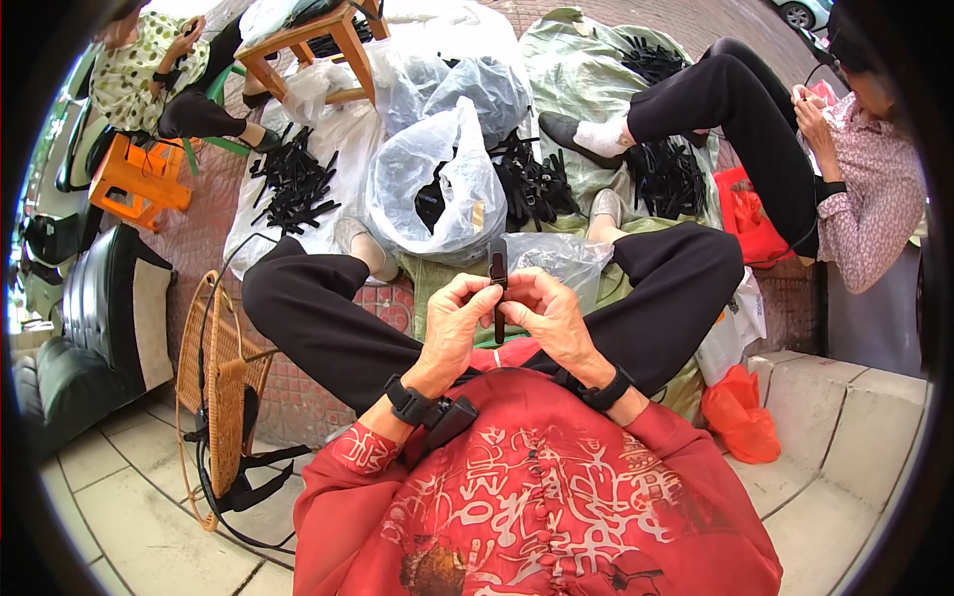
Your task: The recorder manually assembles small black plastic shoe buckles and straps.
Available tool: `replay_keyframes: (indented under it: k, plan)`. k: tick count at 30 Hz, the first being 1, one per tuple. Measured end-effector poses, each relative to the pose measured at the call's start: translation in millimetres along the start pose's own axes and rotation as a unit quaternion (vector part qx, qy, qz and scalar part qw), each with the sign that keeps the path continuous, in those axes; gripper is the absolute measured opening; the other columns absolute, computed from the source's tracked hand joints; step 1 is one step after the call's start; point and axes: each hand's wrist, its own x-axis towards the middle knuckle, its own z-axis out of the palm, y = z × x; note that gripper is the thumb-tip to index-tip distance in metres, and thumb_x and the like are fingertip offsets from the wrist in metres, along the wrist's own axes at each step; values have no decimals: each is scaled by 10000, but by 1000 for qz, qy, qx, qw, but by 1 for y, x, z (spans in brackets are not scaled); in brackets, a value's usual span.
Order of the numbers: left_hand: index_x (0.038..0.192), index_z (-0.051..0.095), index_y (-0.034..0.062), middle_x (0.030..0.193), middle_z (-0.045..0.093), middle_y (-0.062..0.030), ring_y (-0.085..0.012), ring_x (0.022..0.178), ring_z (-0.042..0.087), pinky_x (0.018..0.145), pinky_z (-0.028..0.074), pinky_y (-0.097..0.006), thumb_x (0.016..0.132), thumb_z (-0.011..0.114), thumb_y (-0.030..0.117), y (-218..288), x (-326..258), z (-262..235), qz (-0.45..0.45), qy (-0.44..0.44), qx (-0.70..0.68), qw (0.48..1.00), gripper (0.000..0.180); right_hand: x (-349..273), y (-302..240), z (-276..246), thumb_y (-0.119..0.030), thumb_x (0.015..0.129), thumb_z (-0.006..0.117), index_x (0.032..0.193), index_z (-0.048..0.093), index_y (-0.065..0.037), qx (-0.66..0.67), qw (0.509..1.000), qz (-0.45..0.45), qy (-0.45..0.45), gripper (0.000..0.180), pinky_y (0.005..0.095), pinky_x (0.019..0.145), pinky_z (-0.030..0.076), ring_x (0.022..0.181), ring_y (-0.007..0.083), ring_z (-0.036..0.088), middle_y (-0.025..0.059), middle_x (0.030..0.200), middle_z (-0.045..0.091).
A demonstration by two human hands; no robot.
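In front of my lap, a narrow black strap (pixel 499 260) stands upright with a slotted or buckle-like upper end. My left hand (pixel 457 318) pinches it between thumb and fingers from one side. From the other side my right hand (pixel 549 310) pinches it at about the same height, so both thumbs nearly meet. The strap's lower end hangs below the fingers. Just beyond my hands is a clear plastic bag (pixel 390 204) with black pieces inside. A heap of black straps (pixel 535 184) lies right of that bag.
More black straps lie in piles at left (pixel 295 184) and right (pixel 668 181) on plastic sheeting. Co-workers sit at far left and right. Around me are an orange stool (pixel 134 179), a wooden stool (pixel 350 50), a wicker chair (pixel 227 397) and a red bag (pixel 740 417).
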Motion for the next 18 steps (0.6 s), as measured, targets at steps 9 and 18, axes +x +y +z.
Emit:
replay_keyframes:
  k: [9,18]
  plan:
    - [834,543,32,737,573,4,-21,528,414,476,336,-159,808,565,122,3,-5,6,-50,-75,37,995,97,6,-27,-20,-31,753,593,989,529,0,-145,986,-74,27,247,189,588,432,651,53,503,16,783,528]
    - [821,565,34,645,505,41,-12,528,401,457,305,-155,785,591,98,-2,-9,11,-8,-27,76,997,78,1,-14,-25,-43,739,610,1030,530,-39,-55,997,-30,-34,302,208,664,433,757,84,511,17,868,524]
